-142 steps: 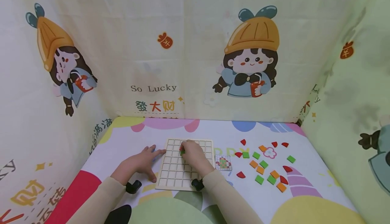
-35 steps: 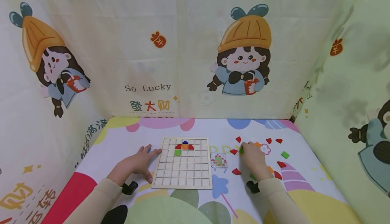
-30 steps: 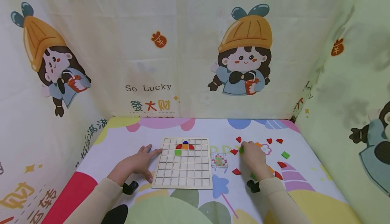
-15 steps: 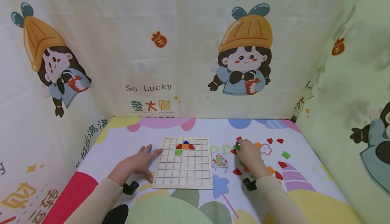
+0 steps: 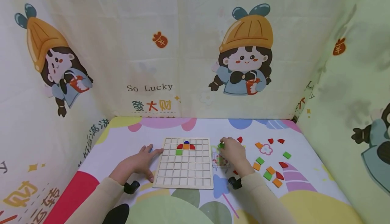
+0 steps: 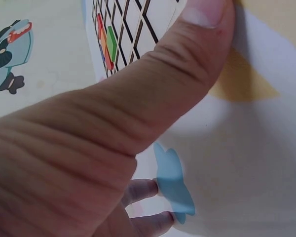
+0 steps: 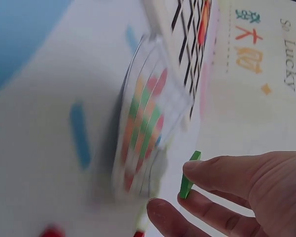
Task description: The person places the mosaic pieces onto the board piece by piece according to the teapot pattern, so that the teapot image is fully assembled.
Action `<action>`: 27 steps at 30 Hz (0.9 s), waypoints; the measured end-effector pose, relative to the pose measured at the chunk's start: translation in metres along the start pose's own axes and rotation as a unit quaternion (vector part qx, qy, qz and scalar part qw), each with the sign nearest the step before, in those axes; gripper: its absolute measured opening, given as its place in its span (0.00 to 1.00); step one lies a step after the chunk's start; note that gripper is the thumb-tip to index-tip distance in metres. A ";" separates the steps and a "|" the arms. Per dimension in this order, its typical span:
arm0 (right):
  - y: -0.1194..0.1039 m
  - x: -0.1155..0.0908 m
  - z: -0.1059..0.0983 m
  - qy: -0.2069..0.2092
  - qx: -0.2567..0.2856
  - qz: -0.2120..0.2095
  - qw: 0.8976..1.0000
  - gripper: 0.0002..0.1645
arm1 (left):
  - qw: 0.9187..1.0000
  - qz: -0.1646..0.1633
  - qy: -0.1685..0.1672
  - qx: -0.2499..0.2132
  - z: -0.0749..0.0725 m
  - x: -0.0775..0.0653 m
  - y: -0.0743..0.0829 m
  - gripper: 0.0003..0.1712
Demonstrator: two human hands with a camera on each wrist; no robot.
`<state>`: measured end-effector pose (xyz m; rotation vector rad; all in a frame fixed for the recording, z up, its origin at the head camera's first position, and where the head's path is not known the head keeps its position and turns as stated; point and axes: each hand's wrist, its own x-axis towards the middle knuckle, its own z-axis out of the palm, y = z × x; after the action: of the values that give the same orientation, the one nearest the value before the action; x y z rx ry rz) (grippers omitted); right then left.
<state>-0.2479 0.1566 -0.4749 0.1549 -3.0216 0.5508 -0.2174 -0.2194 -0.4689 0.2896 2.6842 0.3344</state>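
A pale wooden grid board (image 5: 182,173) lies on the table with several pieces set in its upper cells: a blue one (image 5: 187,142), red ones (image 5: 192,147) on both sides of an orange square (image 5: 186,146), and a green square (image 5: 179,152) below. My left hand (image 5: 138,163) rests at the board's left edge, fingers spread and thumb near the lower corner. My right hand (image 5: 234,152) pinches a green square tile (image 7: 190,177) between thumb and finger, just right of the board. Below it, the small printed pattern card (image 7: 143,123) is partly covered by the hand.
To the right lie loose orange squares (image 5: 271,170), green squares (image 5: 286,155) and red quarter-round pieces (image 5: 283,165). A patterned cloth covers the table (image 5: 146,197), and printed curtains (image 5: 195,64) stand behind and at both sides.
Earlier my right hand was over the board, then among the loose pieces. It now carries a green tile left toward the board. A green square appears on the grid. My left hand stays put.
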 end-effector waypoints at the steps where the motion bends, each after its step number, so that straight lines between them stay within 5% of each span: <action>1: -0.004 0.000 0.002 0.002 0.001 -0.005 1.000 0.17 | 1.000 -0.001 -0.001 -0.001 0.000 0.000 0.000 0.72; 27: -0.094 0.008 0.039 -0.014 0.020 -0.098 0.995 0.07 | 1.000 0.004 0.005 0.002 0.000 0.000 0.001 0.71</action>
<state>-0.2475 0.0544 -0.4777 0.4577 -2.9763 0.5958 -0.2175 -0.2187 -0.4691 0.3008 2.6943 0.3341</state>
